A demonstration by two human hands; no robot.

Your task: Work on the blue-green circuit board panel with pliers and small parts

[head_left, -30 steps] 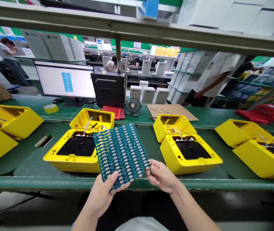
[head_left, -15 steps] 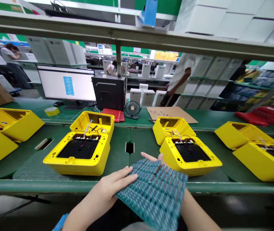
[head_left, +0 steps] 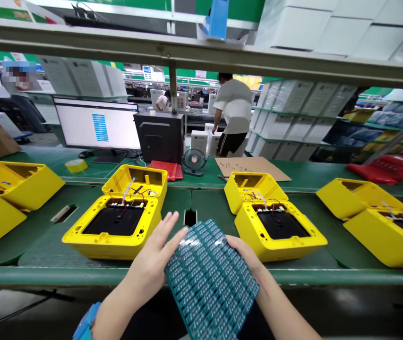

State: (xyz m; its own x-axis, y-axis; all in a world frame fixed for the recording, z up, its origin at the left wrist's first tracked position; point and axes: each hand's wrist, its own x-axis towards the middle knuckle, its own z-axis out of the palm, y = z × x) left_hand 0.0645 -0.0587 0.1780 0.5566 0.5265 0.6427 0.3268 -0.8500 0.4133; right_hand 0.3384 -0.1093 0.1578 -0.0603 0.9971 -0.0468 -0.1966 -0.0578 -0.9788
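Head view: compared with half a second earlier, the green panel of circuit boards (head_left: 210,278) has shifted left and sits tilted between the hands. Left hand (head_left: 151,255) is open, its palm edge against the panel; right hand (head_left: 245,255) grips the opposite edge, above the counter (head_left: 81,278), with yellow housings (head_left: 112,226) to either side.

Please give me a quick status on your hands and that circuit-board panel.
Right hand gripping green circuit-board panel, over the bench's front rail. Left hand open, fingers spread, at its edge. Yellow housing just left.
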